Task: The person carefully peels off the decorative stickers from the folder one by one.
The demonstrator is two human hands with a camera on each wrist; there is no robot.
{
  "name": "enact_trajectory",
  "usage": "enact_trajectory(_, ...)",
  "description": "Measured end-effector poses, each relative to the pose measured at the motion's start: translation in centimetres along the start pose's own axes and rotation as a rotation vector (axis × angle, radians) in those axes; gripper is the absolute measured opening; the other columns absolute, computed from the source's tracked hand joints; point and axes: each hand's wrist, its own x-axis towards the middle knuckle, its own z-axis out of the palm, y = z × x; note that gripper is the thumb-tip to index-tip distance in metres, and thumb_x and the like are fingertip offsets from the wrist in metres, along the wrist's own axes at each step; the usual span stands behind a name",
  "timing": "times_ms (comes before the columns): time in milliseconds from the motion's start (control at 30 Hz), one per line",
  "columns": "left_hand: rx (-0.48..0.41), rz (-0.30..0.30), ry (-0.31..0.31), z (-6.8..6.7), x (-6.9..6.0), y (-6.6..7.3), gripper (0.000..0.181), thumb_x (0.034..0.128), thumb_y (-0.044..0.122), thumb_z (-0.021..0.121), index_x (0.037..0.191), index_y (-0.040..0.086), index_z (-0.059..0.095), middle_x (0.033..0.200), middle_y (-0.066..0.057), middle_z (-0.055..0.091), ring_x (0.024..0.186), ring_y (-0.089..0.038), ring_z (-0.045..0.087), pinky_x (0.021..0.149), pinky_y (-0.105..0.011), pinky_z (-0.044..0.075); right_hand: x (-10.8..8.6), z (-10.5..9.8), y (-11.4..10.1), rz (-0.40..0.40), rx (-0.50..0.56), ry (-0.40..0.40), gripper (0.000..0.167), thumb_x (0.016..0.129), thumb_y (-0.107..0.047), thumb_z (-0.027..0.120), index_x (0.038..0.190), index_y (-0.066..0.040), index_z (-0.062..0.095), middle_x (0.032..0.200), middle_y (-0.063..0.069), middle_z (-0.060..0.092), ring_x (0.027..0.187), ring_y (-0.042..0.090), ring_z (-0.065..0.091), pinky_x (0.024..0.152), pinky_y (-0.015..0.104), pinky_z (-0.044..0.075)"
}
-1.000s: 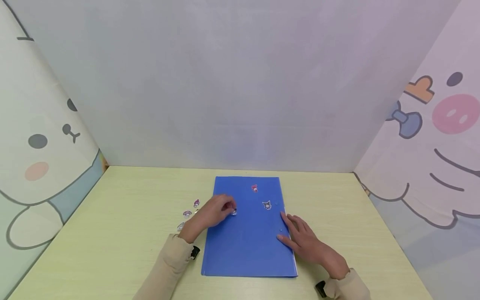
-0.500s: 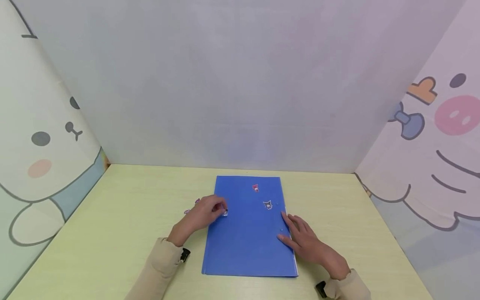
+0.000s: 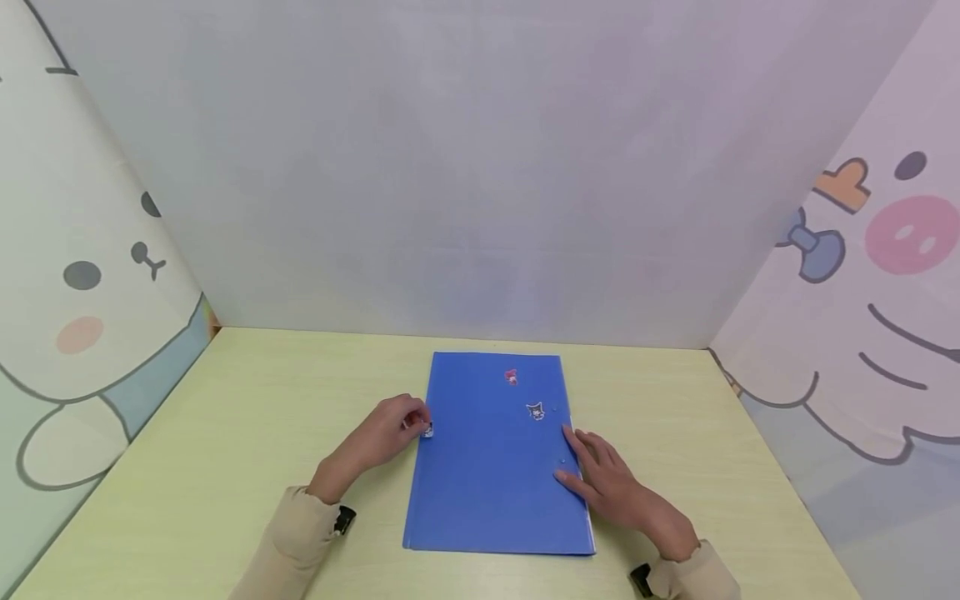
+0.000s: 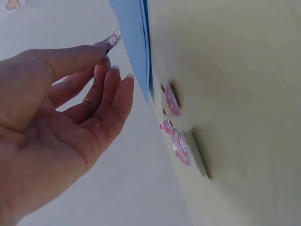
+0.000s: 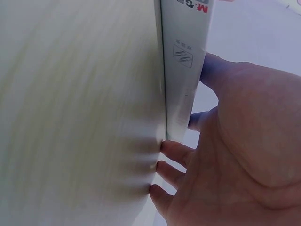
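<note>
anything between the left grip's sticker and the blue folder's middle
Nothing visible. The left grip pinches the sticker by the folder's left edge, with only bare folder from there to its middle. Two other stickers lie farther up, and the right grip rests at the right edge.

A pale table [image 3: 712, 433] bears a blue folder [image 3: 487, 483] and stickers [image 4: 180, 147].

Booth-like setting: cartoon-print side panels [image 3: 877, 275], grey backdrop [image 3: 480, 175], pale tabletop [image 3: 300, 383].

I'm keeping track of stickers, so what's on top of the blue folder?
The blue folder shows a pink sticker, a black-and-white sticker and two tiny dots. The right hand rests on its right edge; anything under those fingertips is hidden.
</note>
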Motion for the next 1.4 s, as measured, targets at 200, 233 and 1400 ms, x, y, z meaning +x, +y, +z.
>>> enact_trajectory(200, 0.001, 0.000, 0.027, -0.5, -0.6, -0.3, 0.004, 0.0951, -0.004, 0.068, 0.093, -0.001, 0.070, 0.086, -0.003, 0.064, 0.079, -0.013, 0.059, 0.070, -0.027, 0.054, 0.0, -0.1, -0.2, 0.013, 0.016, -0.008, 0.073, 0.107, -0.040, 0.052, 0.161, 0.000, 0.025, 0.157, 0.028, 0.031, 0.145, 0.049, 0.027, 0.114, 0.070, 0.022)
enact_trajectory(233, 0.005, 0.009, 0.041, -0.6, -0.8, -0.4, 0.005, 0.0941, -0.005, 0.069, 0.092, -0.001, 0.070, 0.086, -0.004, 0.064, 0.078, -0.013, 0.059, 0.070, -0.027, 0.054, -0.1, -0.2, -0.3, 0.013, 0.016, -0.010, 0.073, 0.107, -0.041, 0.052, 0.161, 0.000, 0.025, 0.158, 0.028, 0.031, 0.146, 0.049, 0.027, 0.114, 0.070, 0.022)
enact_trajectory(1400, 0.125, -0.213, 0.021, -5.8, -4.9, -3.6, 0.009, 0.0925, -0.009, 0.067, 0.094, -0.002, 0.071, 0.087, -0.003, 0.061, 0.080, -0.016, 0.053, 0.072, -0.035, 0.051, -0.2, -0.6, -0.8, 0.036, 0.039, -0.043, 0.074, 0.108, -0.043, 0.050, 0.162, -0.001, 0.023, 0.160, 0.027, 0.027, 0.147, 0.048, 0.025, 0.115, 0.070, 0.020)
